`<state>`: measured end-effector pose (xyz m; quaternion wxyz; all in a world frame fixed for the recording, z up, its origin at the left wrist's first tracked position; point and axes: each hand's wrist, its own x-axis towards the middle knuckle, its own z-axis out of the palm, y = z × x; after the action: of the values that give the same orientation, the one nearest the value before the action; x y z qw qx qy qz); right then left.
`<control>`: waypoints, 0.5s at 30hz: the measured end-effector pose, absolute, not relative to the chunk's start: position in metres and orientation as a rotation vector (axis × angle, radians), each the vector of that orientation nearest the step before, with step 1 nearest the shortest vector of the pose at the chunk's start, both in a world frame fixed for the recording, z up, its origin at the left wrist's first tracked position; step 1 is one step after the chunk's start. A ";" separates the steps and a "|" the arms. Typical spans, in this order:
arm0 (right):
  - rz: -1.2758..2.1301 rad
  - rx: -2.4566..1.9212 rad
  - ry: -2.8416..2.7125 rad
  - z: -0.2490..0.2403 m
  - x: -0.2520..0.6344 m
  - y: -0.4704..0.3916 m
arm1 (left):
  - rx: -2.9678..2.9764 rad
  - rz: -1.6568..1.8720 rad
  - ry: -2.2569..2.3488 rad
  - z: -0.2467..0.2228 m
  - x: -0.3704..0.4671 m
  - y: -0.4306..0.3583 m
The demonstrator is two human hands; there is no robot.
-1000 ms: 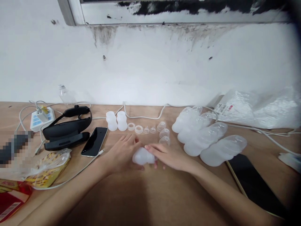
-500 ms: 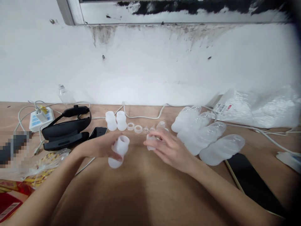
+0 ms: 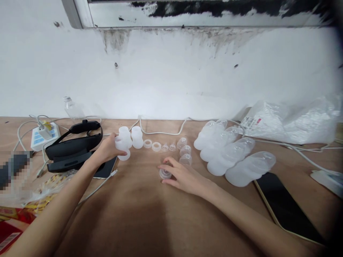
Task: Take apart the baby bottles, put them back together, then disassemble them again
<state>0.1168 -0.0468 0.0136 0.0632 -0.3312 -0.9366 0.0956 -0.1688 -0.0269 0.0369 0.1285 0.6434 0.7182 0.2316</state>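
My left hand [image 3: 109, 148] is closed around a frosted white baby bottle [image 3: 124, 154], just in front of two similar bottles [image 3: 137, 137] standing upright. My right hand [image 3: 182, 175] has its fingers curled round a clear domed cap [image 3: 164, 174] low over the table or on it; I cannot tell which. Beyond it, two white rings [image 3: 156, 146] and two small clear nipples [image 3: 172, 146] lie in a row. Three clear domed caps [image 3: 185, 159] line up toward me at the row's right end.
Several capped bottles [image 3: 238, 157] lie on their sides at the right. Behind them is a plastic bag [image 3: 270, 119], and a large phone [image 3: 289, 207] lies nearer. A black headset [image 3: 75, 142], a smaller phone [image 3: 107, 167], a cable and a power strip [image 3: 44, 137] occupy the left.
My left hand has moved left and away from me with the bottle, toward the two standing ones. My right hand has come slightly nearer and left with the cap, uncovering the line of caps.
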 end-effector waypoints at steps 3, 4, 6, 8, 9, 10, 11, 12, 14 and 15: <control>0.315 -1.003 -2.805 0.016 0.115 -0.048 | 1.964 0.618 2.126 0.038 -0.169 -0.028; 0.327 -1.002 -2.797 0.017 0.115 -0.049 | 1.995 0.604 2.133 0.039 -0.170 -0.029; 0.357 -1.000 -2.787 0.017 0.114 -0.049 | 2.051 0.574 2.143 0.039 -0.169 -0.029; 0.376 -1.005 -2.774 0.017 0.114 -0.048 | 2.090 0.539 2.150 0.038 -0.167 -0.031; 0.380 -1.005 -2.767 0.017 0.114 -0.048 | 2.107 0.524 2.151 0.038 -0.166 -0.032; 0.383 -1.003 -2.762 0.017 0.114 -0.048 | 2.119 0.511 2.152 0.039 -0.165 -0.034; 0.384 -0.999 -2.758 0.017 0.114 -0.048 | 2.128 0.499 2.153 0.041 -0.163 -0.036; 0.381 -0.998 -2.755 0.017 0.114 -0.047 | 2.127 0.491 2.161 0.043 -0.161 -0.038; 0.377 -1.013 -2.746 0.015 0.114 -0.047 | 2.129 0.485 2.222 0.051 -0.154 -0.045; 0.381 -1.026 -2.732 0.014 0.113 -0.046 | 2.150 0.503 2.264 0.057 -0.149 -0.049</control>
<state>0.1133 -0.0463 0.0143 0.0992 -0.3469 -0.9237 0.1289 -0.1491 -0.0487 0.0567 -0.0104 0.6798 0.7159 0.1591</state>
